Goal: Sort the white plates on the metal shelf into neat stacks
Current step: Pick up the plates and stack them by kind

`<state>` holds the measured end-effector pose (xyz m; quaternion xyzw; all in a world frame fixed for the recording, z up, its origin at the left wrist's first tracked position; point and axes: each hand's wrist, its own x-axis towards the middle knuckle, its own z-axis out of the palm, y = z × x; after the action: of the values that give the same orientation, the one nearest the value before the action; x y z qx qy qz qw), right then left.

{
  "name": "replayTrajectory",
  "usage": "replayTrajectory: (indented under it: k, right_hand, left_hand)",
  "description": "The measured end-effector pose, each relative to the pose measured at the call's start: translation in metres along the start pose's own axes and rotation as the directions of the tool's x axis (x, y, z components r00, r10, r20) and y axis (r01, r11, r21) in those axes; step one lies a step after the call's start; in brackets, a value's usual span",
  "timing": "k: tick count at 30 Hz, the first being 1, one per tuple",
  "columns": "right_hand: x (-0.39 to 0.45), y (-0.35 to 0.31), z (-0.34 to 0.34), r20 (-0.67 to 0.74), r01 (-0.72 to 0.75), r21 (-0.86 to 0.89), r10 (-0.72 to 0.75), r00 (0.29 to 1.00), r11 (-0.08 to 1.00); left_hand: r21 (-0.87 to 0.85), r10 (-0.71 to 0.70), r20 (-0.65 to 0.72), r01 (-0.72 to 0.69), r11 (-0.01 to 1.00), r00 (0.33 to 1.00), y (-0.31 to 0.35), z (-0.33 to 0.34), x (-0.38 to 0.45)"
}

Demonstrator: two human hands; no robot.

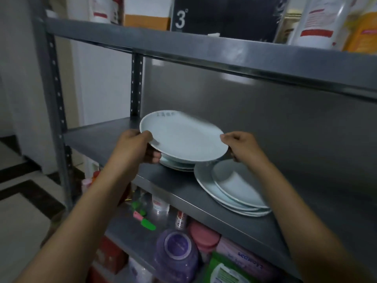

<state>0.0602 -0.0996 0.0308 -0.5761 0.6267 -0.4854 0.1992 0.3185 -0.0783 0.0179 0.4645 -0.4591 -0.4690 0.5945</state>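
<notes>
Both hands [134,146] grip plate [183,137].

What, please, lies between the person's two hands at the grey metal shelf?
In the head view, a round white plate spans the gap, its rim gripped by the left hand and the right hand, above a small plate stack.

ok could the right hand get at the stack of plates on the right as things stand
Probably not yet. The right hand is gripping the rim of the held plate together with the left hand. The right-hand stack lies just below it, uncovered, so once freed the way looks open.
</notes>
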Motion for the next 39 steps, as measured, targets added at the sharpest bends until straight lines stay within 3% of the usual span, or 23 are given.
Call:
replayTrajectory:
  k: [4, 10, 28, 30, 31, 34, 37, 39]
  right_hand:
    - [0.014, 0.005, 0.005, -0.135, 0.043, -0.117, -0.059, 0.989, 0.992]
    - [0.012, 0.016, 0.003, -0.11, 0.004, -0.121, -0.017, 0.994, 0.993]
    - [-0.021, 0.023, -0.019, -0.142, -0.015, -0.059, 0.006, 0.99, 0.998]
    - [-0.03, 0.025, -0.023, -0.159, -0.027, -0.053, 0.018, 0.987, 0.998]
    - [-0.035, 0.025, -0.025, -0.169, -0.03, -0.046, 0.021, 0.985, 0.999]
    - [-0.046, 0.026, -0.028, -0.19, -0.038, -0.03, 0.031, 0.981, 0.999]
    - [-0.056, 0.025, -0.029, -0.201, -0.028, -0.028, 0.021, 0.979, 0.999]
    - [-0.062, 0.026, -0.029, -0.207, -0.015, -0.036, 0.007, 0.978, 0.999]
  left_hand:
    - [-0.054, -0.071, -0.021, 0.07, 0.996, 0.997, -0.01, -0.005, 0.024]
    - [-0.114, -0.132, -0.042, 0.126, 0.985, 0.99, -0.028, 0.004, 0.039]
    - [-0.053, -0.162, 0.003, 0.162, 0.985, 0.987, -0.049, 0.004, 0.047]
    - [0.042, -0.121, -0.01, 0.121, 0.992, 0.993, -0.052, 0.004, 0.047]
    - [0.177, -0.073, -0.039, 0.079, 0.981, 0.997, -0.054, 0.004, 0.048]
    - [0.57, 0.063, -0.091, 0.001, 0.822, 0.994, -0.06, 0.0, 0.046]
    - [0.654, 0.095, -0.113, 0.002, 0.757, 0.989, -0.064, -0.001, 0.039]
    - [0.73, 0.229, -0.118, -0.072, 0.679, 0.966, -0.065, 0.0, 0.029]
